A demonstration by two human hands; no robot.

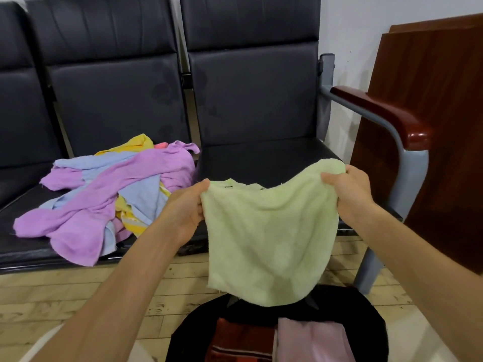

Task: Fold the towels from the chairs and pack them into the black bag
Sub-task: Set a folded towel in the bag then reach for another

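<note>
**Green towel held up between both hands over the bag**

Head view. One pale green towel [271, 231] hung in the air, stretched between two hands. Left hand [187, 205] pinched the towel's upper left corner, thumb on top, fingers curled behind the cloth. Right hand [347, 189] gripped the upper right corner the same way, a little higher. The top edge sagged between them; the rest hung down flat, its lower edge just over the open black bag [188, 333] on the floor [78, 291].

In the bag: two folded towels side by side, one dark red striped towel [240, 338] on the left, one pink towel [311, 340] on the right.

Row of chairs [256, 100] behind: three dark padded seats in view. The middle seat carried one loose pile of towels [109, 194], left of the left hand and apart from it: purple, light blue and yellow cloth tangled together, with a bit of pink at the back. Exact number in the pile could not be told. One red-brown armrest [379, 111] at the right end; wooden boards [431, 126] leaned on the wall beyond it.
</note>
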